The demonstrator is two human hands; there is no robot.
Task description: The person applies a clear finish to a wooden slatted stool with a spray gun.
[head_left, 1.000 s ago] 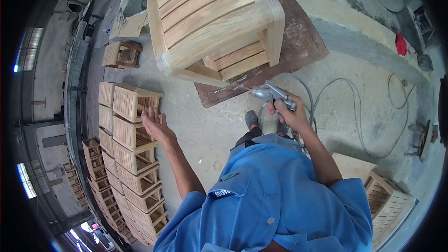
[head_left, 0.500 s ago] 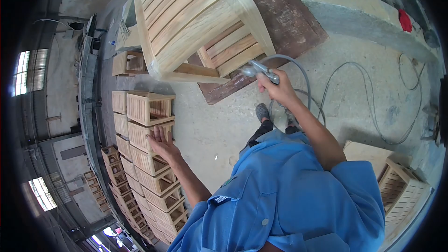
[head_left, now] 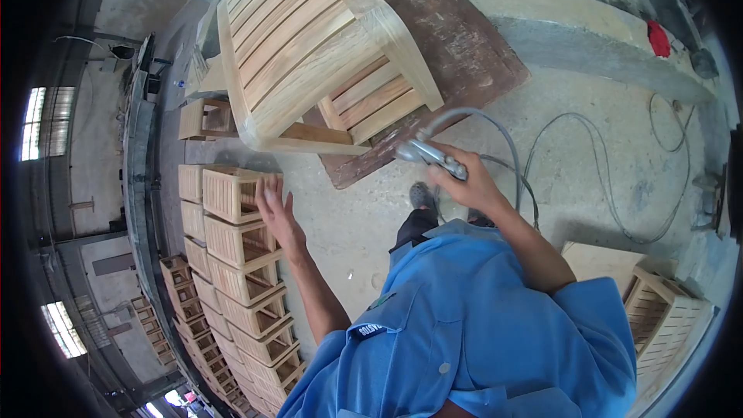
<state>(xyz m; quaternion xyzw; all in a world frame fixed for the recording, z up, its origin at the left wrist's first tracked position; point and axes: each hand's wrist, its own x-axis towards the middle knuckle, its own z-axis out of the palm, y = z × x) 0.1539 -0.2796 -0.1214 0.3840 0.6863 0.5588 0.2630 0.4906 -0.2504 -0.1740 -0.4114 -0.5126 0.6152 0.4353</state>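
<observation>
My right hand is closed around a silver spray gun with a grey hose trailing from it. The gun's front end is blurred and points toward a pale wooden slatted stool, just short of its lower corner. That stool has a slatted top and a slatted lower shelf, and it rests on a worn brown board. Fingers extended and holding nothing, my left hand is raised below the stool's near corner. In the view it overlaps the row of smaller-looking stools behind it.
Stacked rows of similar stools run down the left side, with a single one above them. Hose loops lie on the concrete floor at right. A low ledge carries a red cloth. Another slatted piece stands at lower right.
My left hand has risen toward the large stool. My right hand and the spray gun have shifted slightly down, away from the stool's shelf. The view has turned a little.
</observation>
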